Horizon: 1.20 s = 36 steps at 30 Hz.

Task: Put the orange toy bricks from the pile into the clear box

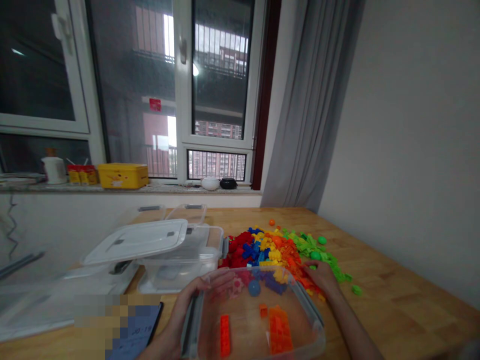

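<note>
Hundreds of plastic building bricks [279,247], banked loosely by colour from red through blue, yellow and orange to green, spread across the wooden counter [393,280] just beyond a person's two hands. The left hand [187,305] wraps the near-left rim of a clear plastic bin [311,320], its grip closed on the edge, seemingly to steady the container. The right hand [323,277], just right of the bin, rests fingers-down in the orange and green edge of the heap; whether that grip has closed on a brick cannot be told. Orange bricks [275,327] already lie in the bin. Left of the steadying hand, more clear lidded tubs [165,250] are stacked.
</note>
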Each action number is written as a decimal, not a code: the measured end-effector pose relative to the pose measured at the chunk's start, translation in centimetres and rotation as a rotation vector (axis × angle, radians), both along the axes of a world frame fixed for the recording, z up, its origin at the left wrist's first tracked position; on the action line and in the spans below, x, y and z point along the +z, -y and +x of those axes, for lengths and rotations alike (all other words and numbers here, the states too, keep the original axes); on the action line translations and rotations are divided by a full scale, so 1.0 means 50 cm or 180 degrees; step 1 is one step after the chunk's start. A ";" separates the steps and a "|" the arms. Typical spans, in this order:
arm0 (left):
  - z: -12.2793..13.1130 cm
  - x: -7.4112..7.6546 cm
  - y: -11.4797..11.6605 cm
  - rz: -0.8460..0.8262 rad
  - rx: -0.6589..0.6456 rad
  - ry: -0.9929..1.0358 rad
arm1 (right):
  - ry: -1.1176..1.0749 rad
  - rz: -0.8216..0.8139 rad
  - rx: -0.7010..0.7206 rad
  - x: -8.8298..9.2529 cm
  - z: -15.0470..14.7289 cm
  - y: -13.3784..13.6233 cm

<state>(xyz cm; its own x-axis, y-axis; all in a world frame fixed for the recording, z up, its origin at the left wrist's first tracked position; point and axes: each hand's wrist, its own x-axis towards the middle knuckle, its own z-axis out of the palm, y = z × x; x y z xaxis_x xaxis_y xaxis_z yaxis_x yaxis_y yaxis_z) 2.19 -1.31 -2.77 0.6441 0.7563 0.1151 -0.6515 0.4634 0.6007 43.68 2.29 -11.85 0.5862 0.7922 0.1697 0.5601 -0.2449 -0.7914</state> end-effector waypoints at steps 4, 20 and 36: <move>0.003 0.011 0.008 -0.0013 -0.0023 0.0005 | 0.0151 0.0017 -0.0100 0.002 0.001 0.001; -0.001 0.000 0.003 0.0054 -0.0002 -0.0088 | 0.0650 0.0023 -0.0018 0.007 0.006 0.005; -0.001 -0.002 0.001 0.0002 0.0011 -0.0009 | 0.0613 0.0243 0.0032 0.030 0.004 0.028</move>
<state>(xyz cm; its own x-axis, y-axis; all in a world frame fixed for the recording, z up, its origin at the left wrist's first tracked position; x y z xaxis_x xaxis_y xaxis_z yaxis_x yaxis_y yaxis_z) 2.15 -1.37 -2.85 0.6417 0.7585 0.1137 -0.6515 0.4608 0.6028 43.90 0.88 -10.36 0.5294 0.7783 0.3376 0.7048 -0.1820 -0.6856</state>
